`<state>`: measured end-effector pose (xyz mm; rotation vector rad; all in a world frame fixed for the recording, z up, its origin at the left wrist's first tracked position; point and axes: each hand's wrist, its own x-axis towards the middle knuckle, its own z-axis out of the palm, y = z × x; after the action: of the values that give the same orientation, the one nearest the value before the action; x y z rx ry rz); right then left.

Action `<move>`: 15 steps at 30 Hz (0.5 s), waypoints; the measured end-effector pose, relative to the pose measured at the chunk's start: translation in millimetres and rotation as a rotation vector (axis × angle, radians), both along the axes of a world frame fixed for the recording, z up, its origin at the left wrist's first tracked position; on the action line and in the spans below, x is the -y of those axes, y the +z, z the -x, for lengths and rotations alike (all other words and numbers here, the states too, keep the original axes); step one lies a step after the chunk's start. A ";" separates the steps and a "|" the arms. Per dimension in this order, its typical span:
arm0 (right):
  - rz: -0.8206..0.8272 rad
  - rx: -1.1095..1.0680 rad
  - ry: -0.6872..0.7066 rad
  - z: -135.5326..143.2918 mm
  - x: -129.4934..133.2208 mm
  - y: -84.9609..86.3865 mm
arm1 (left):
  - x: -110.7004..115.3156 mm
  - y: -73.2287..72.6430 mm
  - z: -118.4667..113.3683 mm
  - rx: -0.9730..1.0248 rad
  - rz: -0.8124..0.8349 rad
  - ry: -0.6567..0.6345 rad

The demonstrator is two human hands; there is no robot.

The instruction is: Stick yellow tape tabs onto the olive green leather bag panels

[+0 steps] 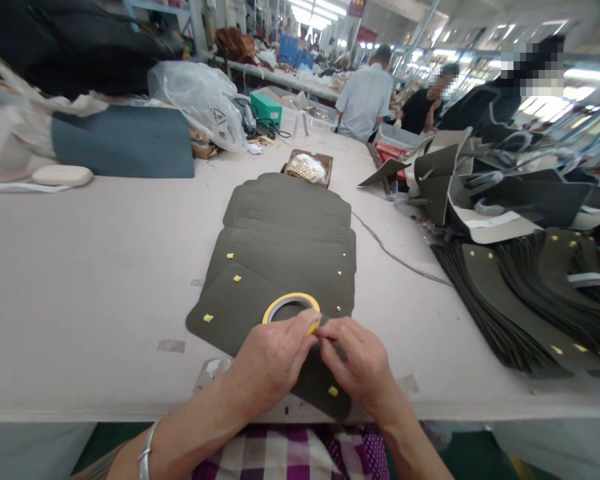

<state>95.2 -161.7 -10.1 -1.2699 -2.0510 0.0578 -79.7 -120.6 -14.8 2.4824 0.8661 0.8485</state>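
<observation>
My left hand (277,353) is closed on a roll of yellow tape (291,298), which stands out above its fingers. Against it, my right hand (357,357) pinches at the tape's loose end, fingertips nearly meeting those of the left. Under both hands lies a dark olive panel (225,300) with rounded corners, set at an angle. Small yellow tape pieces (237,278) stick to it near its corners. Behind it a fanned stack of similar olive panels (287,203) spreads away from me, with small metal studs (339,273) along the right side.
Beyond the stack sits a small cardboard box (325,163) of gold studs. To the right are a fanned pile of dark strips (510,300) and heaped olive pieces (510,193). A blue-grey sheet (125,141) and a plastic bag (200,100) lie back left. Other people stand farther off.
</observation>
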 end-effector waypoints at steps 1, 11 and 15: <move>-0.033 0.014 -0.015 0.4 0.1 -1.3 | -0.2 0.0 0.0 -0.002 0.006 -0.019; 0.157 -0.361 -0.231 8.8 -0.7 -7.7 | -9.3 5.6 -7.4 -0.087 -0.155 -0.009; 0.547 -0.849 -0.361 -7.4 -7.1 -10.1 | -5.3 6.8 -16.0 -0.053 -0.249 -0.065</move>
<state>102.6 -154.6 -20.2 -1.5535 -1.0823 0.8787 -63.7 -115.3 -8.0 2.7427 0.7303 0.9215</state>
